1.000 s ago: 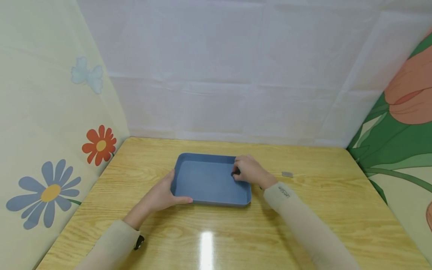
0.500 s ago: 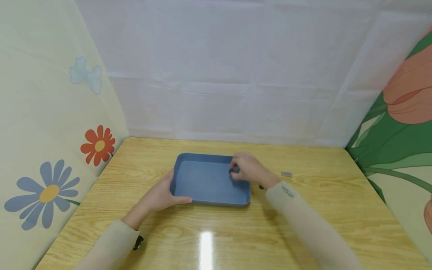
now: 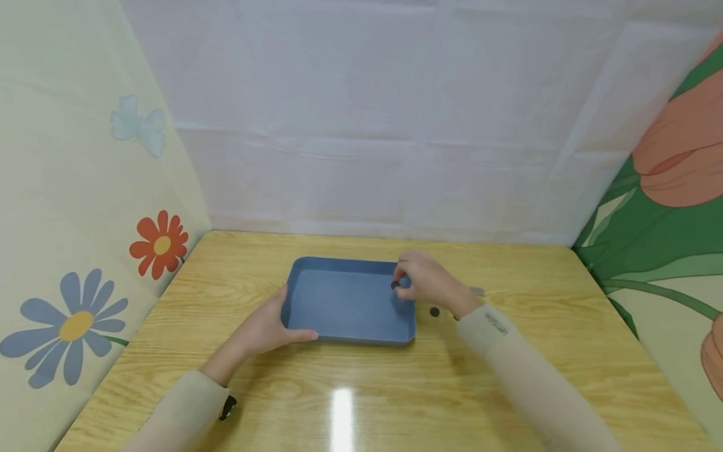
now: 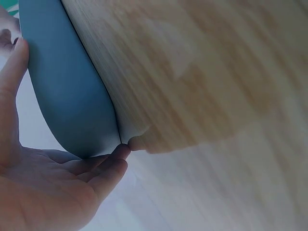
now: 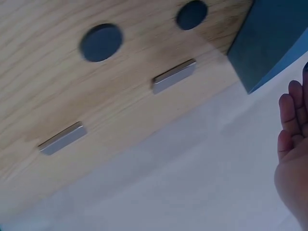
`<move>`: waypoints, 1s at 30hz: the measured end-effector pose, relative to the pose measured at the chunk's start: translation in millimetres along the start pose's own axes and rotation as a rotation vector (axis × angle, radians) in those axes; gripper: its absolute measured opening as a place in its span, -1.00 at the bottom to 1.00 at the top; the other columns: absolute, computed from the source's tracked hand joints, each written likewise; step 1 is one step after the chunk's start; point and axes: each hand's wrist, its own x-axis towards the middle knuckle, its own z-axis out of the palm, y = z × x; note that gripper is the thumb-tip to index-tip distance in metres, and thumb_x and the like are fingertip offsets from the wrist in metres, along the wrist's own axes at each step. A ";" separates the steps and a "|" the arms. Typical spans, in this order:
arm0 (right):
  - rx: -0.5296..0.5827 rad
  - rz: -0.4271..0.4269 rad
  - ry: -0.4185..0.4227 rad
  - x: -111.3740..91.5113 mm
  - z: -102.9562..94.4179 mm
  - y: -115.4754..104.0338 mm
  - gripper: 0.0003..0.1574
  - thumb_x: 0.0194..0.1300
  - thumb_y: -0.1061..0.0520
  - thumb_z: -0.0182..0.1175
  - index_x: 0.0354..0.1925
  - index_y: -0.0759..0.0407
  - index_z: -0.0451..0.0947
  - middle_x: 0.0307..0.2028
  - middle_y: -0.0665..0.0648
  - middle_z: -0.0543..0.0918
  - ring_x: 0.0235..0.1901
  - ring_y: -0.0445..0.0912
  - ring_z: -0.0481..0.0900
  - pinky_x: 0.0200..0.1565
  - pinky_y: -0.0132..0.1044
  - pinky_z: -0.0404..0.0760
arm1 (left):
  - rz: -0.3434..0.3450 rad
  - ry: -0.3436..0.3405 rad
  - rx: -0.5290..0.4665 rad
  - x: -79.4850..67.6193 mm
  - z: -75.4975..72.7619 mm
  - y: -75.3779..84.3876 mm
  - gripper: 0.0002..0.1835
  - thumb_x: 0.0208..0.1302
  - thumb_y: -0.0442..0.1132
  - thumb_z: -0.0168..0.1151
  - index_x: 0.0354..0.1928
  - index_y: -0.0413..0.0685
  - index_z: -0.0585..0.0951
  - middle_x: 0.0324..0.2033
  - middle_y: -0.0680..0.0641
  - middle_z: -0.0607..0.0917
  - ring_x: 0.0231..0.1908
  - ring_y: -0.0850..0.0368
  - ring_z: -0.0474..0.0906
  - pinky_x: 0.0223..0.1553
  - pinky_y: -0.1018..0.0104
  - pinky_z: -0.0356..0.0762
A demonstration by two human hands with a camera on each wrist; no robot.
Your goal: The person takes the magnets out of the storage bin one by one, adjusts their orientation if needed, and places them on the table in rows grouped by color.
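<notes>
A shallow blue rectangular tray [image 3: 350,342] lies on the wooden table. At its left near corner my left hand [image 3: 268,323] grips the tray, thumb along the near wall and fingers round the left side. In the left wrist view, the fingers of that left hand [image 4: 62,185] bend against the tray's end wall [image 4: 72,96]. Over the tray's right part, my right hand [image 3: 432,282] pinches a small black disc [image 3: 395,285] between thumb and fingertips. Its wrist view shows the right hand [image 5: 298,159] only in part, beside the tray wall [image 5: 264,43].
Right of the tray, one black disc [image 3: 434,312] lies on the table. A grey metal bar [image 3: 477,291] is partly covered by my right wrist. The right wrist view shows a large black disc [image 5: 101,42], a smaller one [image 5: 191,15] and two metal bars [image 5: 174,75].
My right hand, pinching the black disc, has shifted left, then back right and slightly up. The black disc on the table beside the tray has come into fuller view. My left hand stays on the tray.
</notes>
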 end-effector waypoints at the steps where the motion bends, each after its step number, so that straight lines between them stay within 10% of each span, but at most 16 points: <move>1: 0.006 0.006 0.002 -3.1 0.3 2.6 -0.84 0.28 0.04 0.42 -0.22 0.07 0.74 -0.27 -0.01 0.62 -0.21 -0.11 0.52 0.01 -0.10 0.59 | -0.002 0.000 0.002 0.1 -0.1 0.1 0.54 -0.03 0.42 0.51 0.61 -0.41 -0.21 0.60 -0.45 -0.04 0.56 -0.47 0.00 0.51 -0.36 0.16; 30: 0.034 0.320 0.046 -143.6 -19.8 108.1 -0.86 0.21 0.12 0.48 -0.28 0.10 0.71 -0.26 0.08 0.67 -0.19 0.02 0.63 -0.11 -0.01 0.67 | 0.009 -0.009 0.004 2.0 0.2 -1.6 0.50 0.04 0.38 0.50 0.61 -0.39 -0.23 0.60 -0.45 -0.05 0.55 -0.49 0.01 0.48 -0.39 0.20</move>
